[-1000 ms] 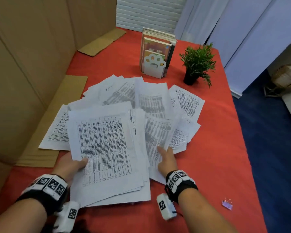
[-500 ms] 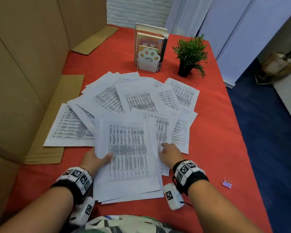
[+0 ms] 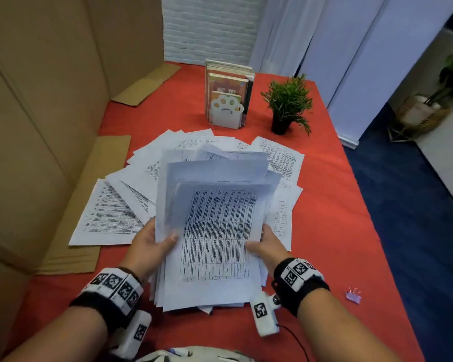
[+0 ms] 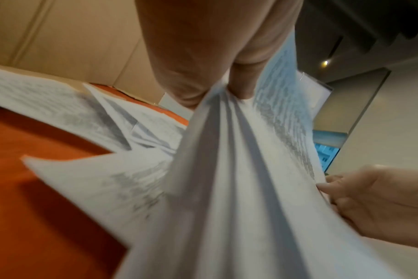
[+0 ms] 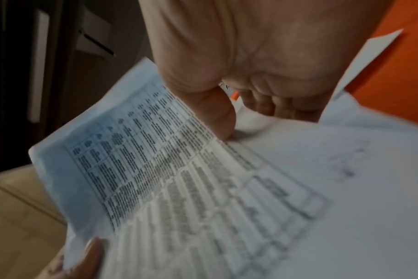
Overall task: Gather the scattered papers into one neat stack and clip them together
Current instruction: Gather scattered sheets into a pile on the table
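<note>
**Both hands lift a bundle of papers above the loose sheets**

While the bundle of papers (image 3: 215, 231) is raised and tilted over the near edge of the table (image 3: 332, 226), both hands hold it by its sides. The left hand (image 3: 152, 246) grips the left side, with the thumb on the printed top sheet and the fingers hidden under the bundle. The right hand (image 3: 268, 245) pinches the right side in the same way, thumb on top. From the left wrist view the sheets in the bundle are not yet even; they fan apart below the thumb.

More loose sheets (image 3: 110, 215) lie flat on the red table behind and beside the bundle, overlapping each other, spreading toward the left edge and toward the middle of the table. A small clip (image 3: 353, 296) lies on the table near the right edge, well apart from the papers.

Near the far edge stands a book holder (image 3: 226, 111) with books, and just beside it, to the right, a small potted plant (image 3: 288, 103). Flat cardboard (image 3: 89, 199) lies along the left edge, partly under the loose sheets.
</note>
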Demonstrator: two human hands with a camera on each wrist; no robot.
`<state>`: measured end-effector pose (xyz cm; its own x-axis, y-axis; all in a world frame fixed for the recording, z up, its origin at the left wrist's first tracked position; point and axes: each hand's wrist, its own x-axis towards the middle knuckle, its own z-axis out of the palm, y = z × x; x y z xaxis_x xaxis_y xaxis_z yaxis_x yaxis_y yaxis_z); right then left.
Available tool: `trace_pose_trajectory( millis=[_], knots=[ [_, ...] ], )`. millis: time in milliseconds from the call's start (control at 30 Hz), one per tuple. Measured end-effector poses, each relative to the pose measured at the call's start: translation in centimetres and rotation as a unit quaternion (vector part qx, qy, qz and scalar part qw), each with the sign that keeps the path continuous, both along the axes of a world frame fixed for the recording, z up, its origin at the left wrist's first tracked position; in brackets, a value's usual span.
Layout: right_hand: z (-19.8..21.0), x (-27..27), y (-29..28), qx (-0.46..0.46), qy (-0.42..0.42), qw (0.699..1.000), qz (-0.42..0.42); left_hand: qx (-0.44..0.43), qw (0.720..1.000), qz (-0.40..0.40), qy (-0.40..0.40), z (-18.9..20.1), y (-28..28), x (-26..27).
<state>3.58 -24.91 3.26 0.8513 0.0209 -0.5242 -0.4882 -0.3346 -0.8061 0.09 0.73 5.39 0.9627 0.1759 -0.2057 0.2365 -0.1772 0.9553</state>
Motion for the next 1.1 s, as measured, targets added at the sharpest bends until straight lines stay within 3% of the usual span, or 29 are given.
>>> trace_pose_trajectory(
  millis=[100,200,300,433,533,733,933,1100],
  knots=[
    [1.0,1.2,0.8,0.054,-0.120,0.990,-0.050,-0.023,0.998,0.027,-0.050,2.0,-0.9,1.1],
    [5.5,1.1,2.5,0.059,-0.208,0.972,-0.089,-0.033,0.994,0.041,-0.098,3.3,-1.8,2.2],
    [7.3,0.8,3.0,0.079,-0.283,0.951,-0.097,-0.074,0.989,0.031,-0.125,4.0,-2.1,2.6],
    [7.4,-0.2,2.5,0.142,-0.274,0.944,-0.120,-0.150,0.978,0.055,-0.131,3.7,-2.2,2.0],
    [6.9,-0.5,1.9,0.177,-0.259,0.939,-0.142,-0.102,0.982,0.060,-0.150,3.3,-2.2,1.5],
    [7.0,-0.7,1.7,0.241,-0.244,0.927,-0.151,-0.119,0.970,0.106,-0.184,4.5,-3.5,1.3],
    [8.0,-1.5,2.4,0.189,-0.325,0.921,-0.097,-0.124,0.952,0.167,-0.225,6.5,-4.8,1.4],
    [9.2,-0.7,2.3,0.023,-0.523,0.851,-0.040,-0.078,0.932,0.183,-0.303,7.5,-5.6,2.0]
  ],
)
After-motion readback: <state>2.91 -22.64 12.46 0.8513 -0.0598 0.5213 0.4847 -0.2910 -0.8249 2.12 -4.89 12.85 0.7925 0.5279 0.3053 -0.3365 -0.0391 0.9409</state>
